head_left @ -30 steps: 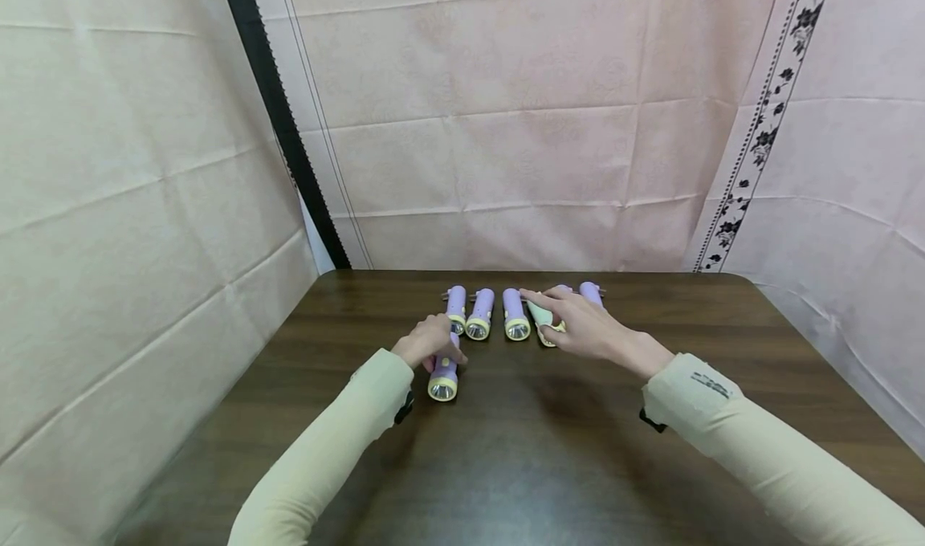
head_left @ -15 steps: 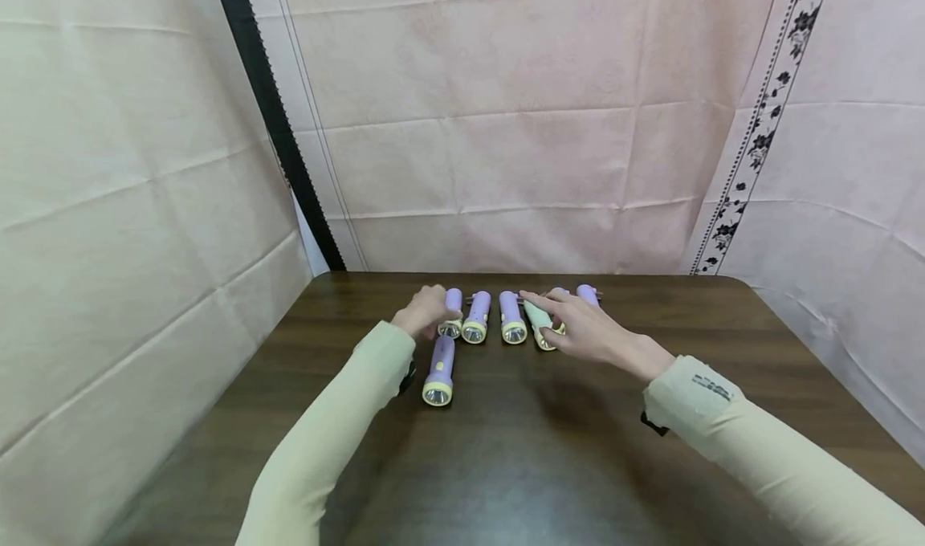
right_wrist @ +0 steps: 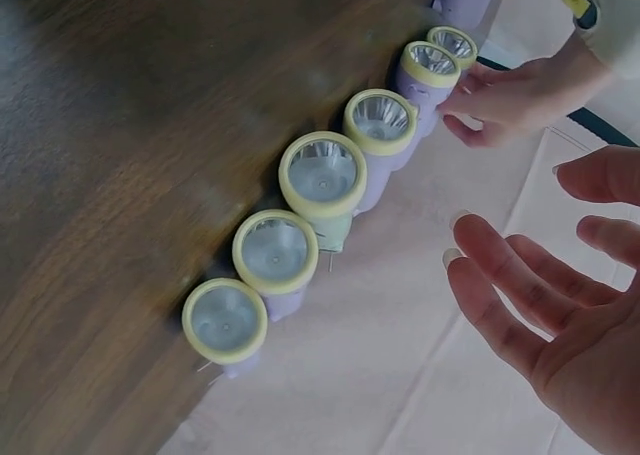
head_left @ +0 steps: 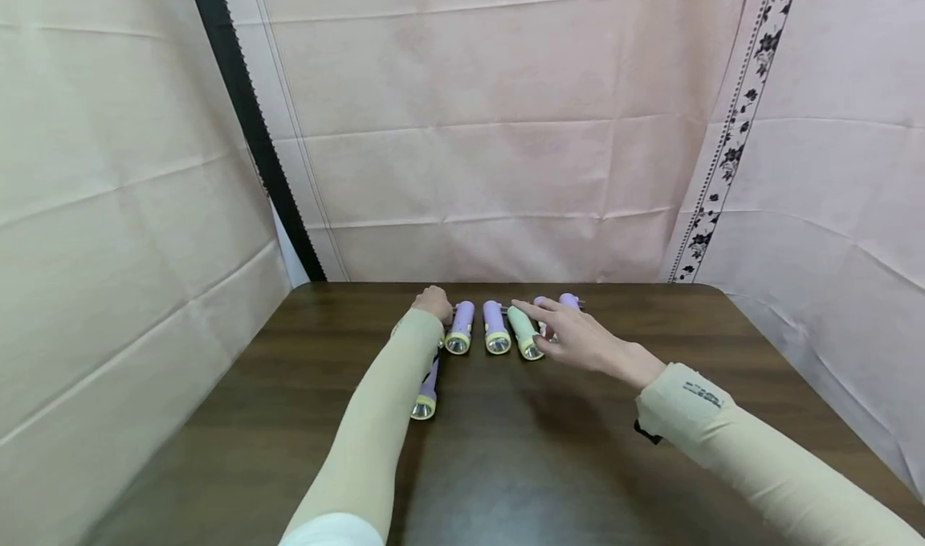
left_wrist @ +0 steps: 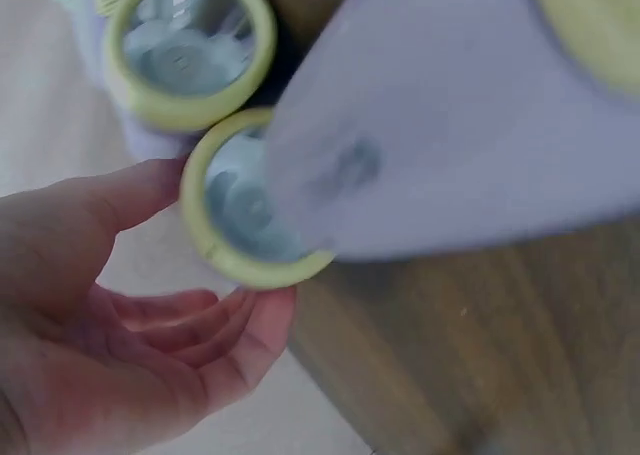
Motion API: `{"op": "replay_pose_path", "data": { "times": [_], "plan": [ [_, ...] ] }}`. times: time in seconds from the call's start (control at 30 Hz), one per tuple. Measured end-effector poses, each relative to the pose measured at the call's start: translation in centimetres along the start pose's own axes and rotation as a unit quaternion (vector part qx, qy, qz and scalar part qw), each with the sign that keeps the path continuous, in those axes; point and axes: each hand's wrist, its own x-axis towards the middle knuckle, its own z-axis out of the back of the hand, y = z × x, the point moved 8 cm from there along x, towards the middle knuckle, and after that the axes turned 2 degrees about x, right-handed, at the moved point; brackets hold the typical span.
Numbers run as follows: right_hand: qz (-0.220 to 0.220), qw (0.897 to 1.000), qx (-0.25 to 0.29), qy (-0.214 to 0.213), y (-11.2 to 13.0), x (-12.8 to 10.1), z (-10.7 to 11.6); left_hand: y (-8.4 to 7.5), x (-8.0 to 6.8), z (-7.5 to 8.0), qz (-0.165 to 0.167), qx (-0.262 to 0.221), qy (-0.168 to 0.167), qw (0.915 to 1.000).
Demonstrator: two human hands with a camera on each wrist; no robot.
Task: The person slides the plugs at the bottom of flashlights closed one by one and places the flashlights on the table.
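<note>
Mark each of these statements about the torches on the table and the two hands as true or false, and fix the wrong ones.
1. The row of plastic torches at the far edge of the dark wooden table includes one pale green torch. True.
2. The right hand grips a torch tightly. False: its fingers are spread and hold nothing.
3. One purple torch with a yellow rim lies apart from the row, nearer the person. True.
4. The left hand rests in the person's lap. False: it reaches to the left end of the row, its fingers around the end torch.
5. The torches stand upright on their lenses. False: they lie on their sides.
</note>
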Motion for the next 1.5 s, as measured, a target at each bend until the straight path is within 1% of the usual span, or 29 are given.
{"op": "replay_pose_path", "data": {
  "times": [0.13, 0.27, 0.43, 0.53, 0.63, 0.8, 0.87, 0.9, 0.97, 1.0, 1.07, 1.13, 1.2, 1.23, 1.37, 1.47, 1.5],
  "plan": [
    [0.001, 1.000, -0.006, -0.001, 0.2, 0.1, -0.2, 1.3, 0.2, -0.6, 0.013, -0.001, -0.003, 0.9999],
    [-0.005, 1.000, -0.006, -0.001, -0.1, 0.1, -0.3, 2.0, -0.3, 0.0, 0.012, -0.017, 0.002, 0.9998],
    [-0.001, 1.000, -0.005, -0.013, -0.3, 0.4, 0.0, 2.2, -1.7, 2.1, 0.012, -0.056, -0.011, 0.9983],
    [0.006, 1.000, -0.007, -0.019, -0.3, 0.7, 0.1, 2.2, -2.4, 3.5, 0.002, -0.080, -0.023, 0.9965],
    [0.002, 1.000, -0.007, -0.023, -0.4, 0.9, 0.3, 2.2, -2.9, 4.6, -0.011, -0.105, -0.035, 0.9938],
    [0.008, 1.000, -0.009, -0.028, -0.1, 1.5, 0.8, 2.1, -3.5, 5.9, -0.029, -0.133, -0.054, 0.9893],
    [0.013, 0.999, -0.011, -0.034, 0.1, 1.7, 1.0, 1.9, -3.7, 6.1, -0.045, -0.154, -0.055, 0.9855],
    [0.015, 0.999, -0.011, -0.037, 0.1, 1.8, 1.1, 1.8, -3.9, 6.1, -0.055, -0.170, -0.054, 0.9825],
    [0.015, 0.999, -0.013, -0.040, 0.2, 1.9, 1.2, 1.4, -4.2, 6.0, -0.072, -0.215, -0.038, 0.9733],
    [0.015, 0.999, -0.013, -0.040, 0.2, 1.9, 1.3, 1.2, -4.3, 5.8, -0.081, -0.245, -0.023, 0.9660],
    [0.014, 0.999, -0.013, -0.039, 0.2, 1.9, 1.2, 0.6, -4.7, 5.4, -0.098, -0.290, 0.007, 0.9520],
    [0.012, 0.999, -0.015, -0.038, 0.2, 1.9, 1.2, 0.1, -5.1, 4.9, -0.111, -0.332, 0.042, 0.9358],
    [0.010, 0.999, -0.013, -0.038, 0.1, 1.8, 1.1, -0.4, -5.5, 4.5, -0.129, -0.355, 0.068, 0.9234],
    [0.009, 0.999, -0.012, -0.038, 0.0, 1.8, 1.1, -0.6, -5.7, 4.4, -0.139, -0.358, 0.078, 0.9202],
    [0.016, 0.999, -0.008, -0.041, 0.1, 1.7, 1.0, -1.3, -6.6, 4.0, -0.178, -0.378, 0.120, 0.9005],
    [0.027, 0.999, -0.003, -0.042, 0.4, 1.8, 0.9, -1.7, -7.2, 3.6, -0.194, -0.400, 0.152, 0.8825],
    [0.030, 0.999, -0.001, -0.040, 0.5, 1.8, 0.8, -1.8, -7.3, 3.5, -0.200, -0.403, 0.158, 0.8790]
  ]
}}
